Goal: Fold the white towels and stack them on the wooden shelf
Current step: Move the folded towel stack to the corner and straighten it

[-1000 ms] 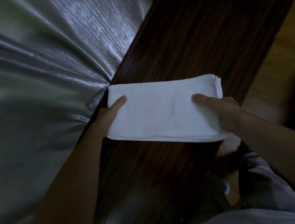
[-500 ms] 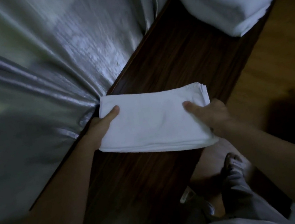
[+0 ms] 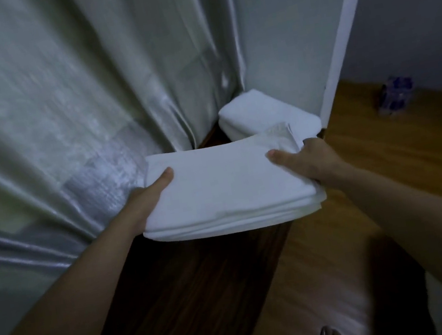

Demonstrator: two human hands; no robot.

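Hanging down whole left side & back: grey-green satin curtain (image 3: 58,112), folds bunching where meeting the dark wooden shelf (image 3: 183,296). Running from near bottom-left away toward the far corner, that shelf; lighter wood floor (image 3: 390,174) lying to the right of it, white door frame (image 3: 343,30) rising at the far end.

Sitting at the far end of the shelf, tight in the corner against curtain & frame: thick folded white towel (image 3: 257,114), already placed by the look of it.

Being carried in front of that, mid-frame: flat folded white towel (image 3: 226,189), layered edges showing along near & right sides. Looking lifted clear of the shelf, tho exact gap can't be told from this angle.

Gripping left end: left hand (image 3: 148,197), thumb on top, other fingers tucked under & hidden. Gripping right end: right hand (image 3: 315,160), thumb on top too, fingers curled beneath. Both closed on the cloth, narrow pinch.

Step in hand, prob.: folding done, carrying to the stack. Next move calling for: reaching fwd over the corner towel, lining edges up w/ it, lowering flat, sliding fingers out w/o dragging layers apart.

Small bluish thing on the floor far right, too blurred to name. Toes just showing at bottom edge.
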